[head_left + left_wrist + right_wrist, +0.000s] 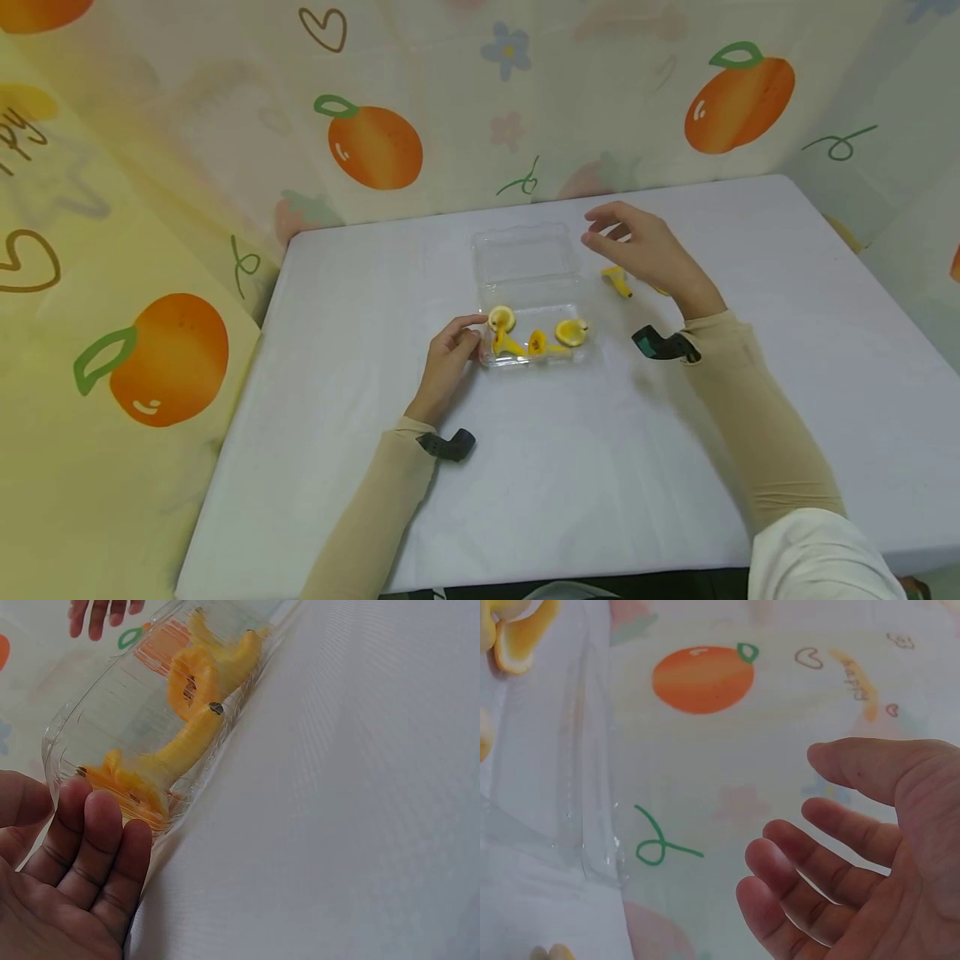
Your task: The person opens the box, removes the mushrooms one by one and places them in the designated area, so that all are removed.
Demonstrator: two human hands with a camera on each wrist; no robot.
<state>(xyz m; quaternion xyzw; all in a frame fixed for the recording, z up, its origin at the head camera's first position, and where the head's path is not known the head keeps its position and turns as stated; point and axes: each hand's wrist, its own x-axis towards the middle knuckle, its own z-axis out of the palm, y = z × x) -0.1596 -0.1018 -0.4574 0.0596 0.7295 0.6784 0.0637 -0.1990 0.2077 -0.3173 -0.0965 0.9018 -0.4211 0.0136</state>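
Note:
A clear plastic clamshell box (528,312) lies on the table with its lid (525,254) laid back behind it. In its tray are several yellow fruit-like pieces (572,332), some round and hollow, some tapering to a dark tip (216,709). My left hand (444,367) holds the tray's left end, its fingertips (103,806) against the plastic wall. Raised to the right of the lid, my right hand (637,242) holds nothing, with its fingers loosely bent and apart from the thumb. Below it on the cloth lies another yellow piece (617,282).
A white cloth covers the table (360,317). Part of one more yellow item (662,292) shows beside the right hand, mostly hidden by it. Behind the table hangs a curtain (465,100) printed with oranges.

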